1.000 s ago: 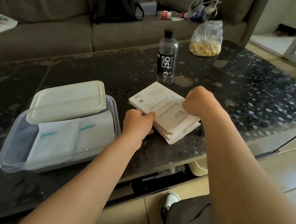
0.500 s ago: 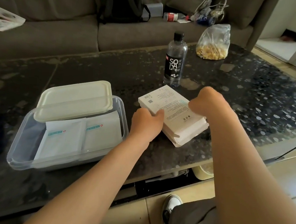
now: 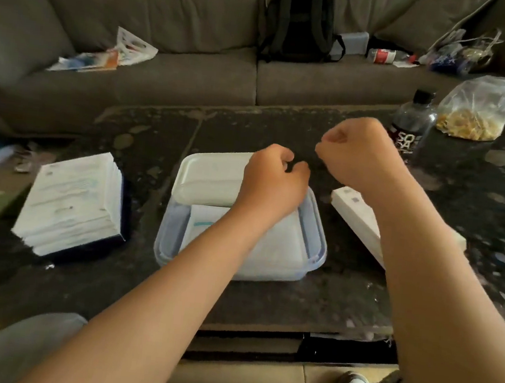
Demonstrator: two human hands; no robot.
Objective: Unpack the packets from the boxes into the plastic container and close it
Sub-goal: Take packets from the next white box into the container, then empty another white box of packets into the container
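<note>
Both hands have come off the box and risen; the left hand [image 3: 272,178] now hangs over the container, the right hand [image 3: 356,155] a little beyond and to its right. The view has also swung left, bringing a stack [image 3: 71,201] of flat white printed packs into sight.

That stack sits at the left side of the table [image 3: 265,300], resting on something dark. Near it, at the middle of the table, stands the clear container [image 3: 315,228]. Its white lid [image 3: 209,178] lies loose across the far part, not closed, and white packets [image 3: 274,242] lie flat inside the near part.

Over the lid's right end the left hand has its fingers curled in toward the thumb, with nothing seen between them. Above the bare table, the right hand is balled into a fist, also with nothing visible in it.

Just right of the container, the white box [image 3: 355,213] lies flat, toward the table's right side, partly hidden under the right forearm. Farther back near the far right corner stand a dark bottle [image 3: 411,126] and, just beside it, a clear bag [image 3: 475,111] of pale food. A grey sofa [image 3: 179,73] runs along the far edge, with a black backpack [image 3: 298,19] on it.
</note>
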